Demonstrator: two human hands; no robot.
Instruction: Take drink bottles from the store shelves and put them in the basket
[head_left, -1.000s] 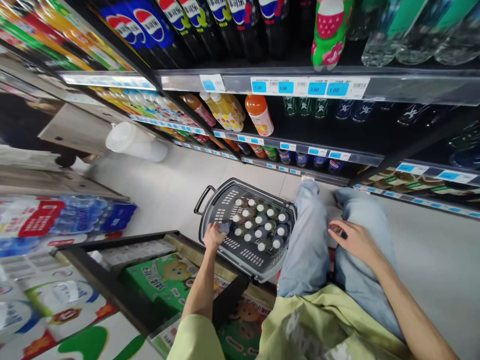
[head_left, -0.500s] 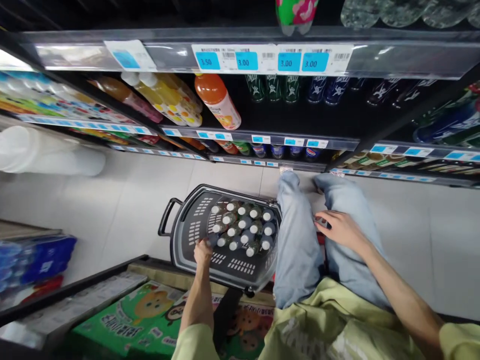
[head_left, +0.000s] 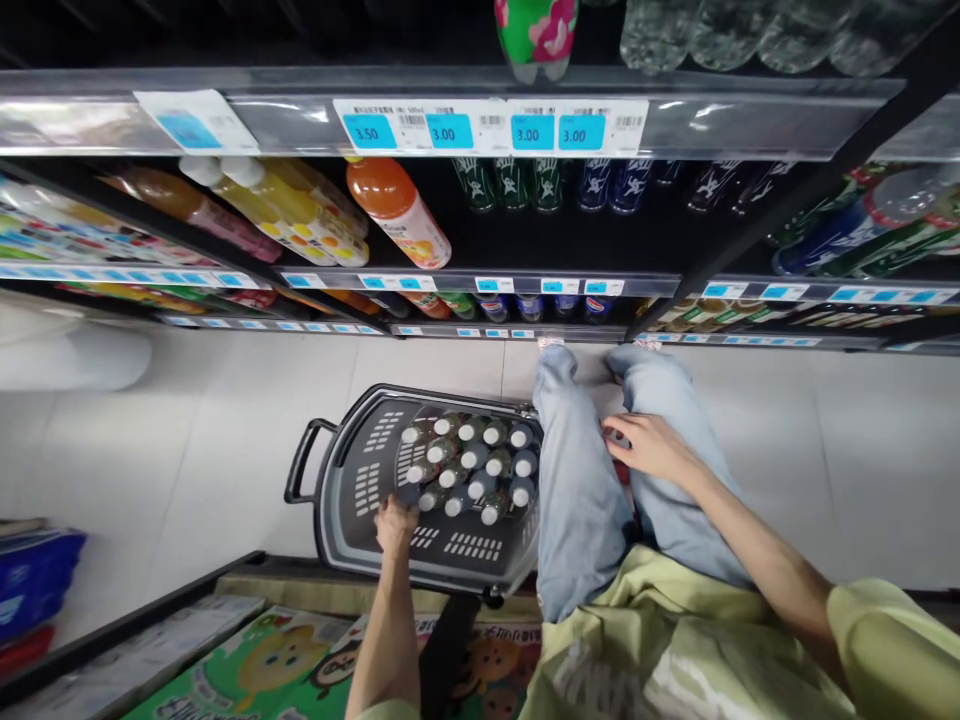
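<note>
A dark grey shopping basket (head_left: 367, 465) with slotted sides stands on the floor, left of my legs. Several small drink bottles (head_left: 474, 455) with white caps are packed upright in rows inside it. My left hand (head_left: 395, 522) reaches into the basket, fingers closed round a dark bottle (head_left: 409, 494) at the near left corner of the group; the fingers partly hide it. Beside my knee, my right hand (head_left: 646, 445) hovers over or rests on my jeans, thumb and fingers loosely curved and apart. Nothing shows between them.
Ahead runs a drinks shelf (head_left: 420, 285) with price labels, holding an orange drink bottle (head_left: 401, 212) and several dark bottles. Behind the basket are green printed cartons (head_left: 277, 660). A white bucket (head_left: 82, 355) is at far left; the basket handle (head_left: 300, 465) sticks out left.
The view has shifted, so the shelf, basket and legs appear further left. My left hand stays on the dark bottle in the basket; my right hand stays by the knee.
</note>
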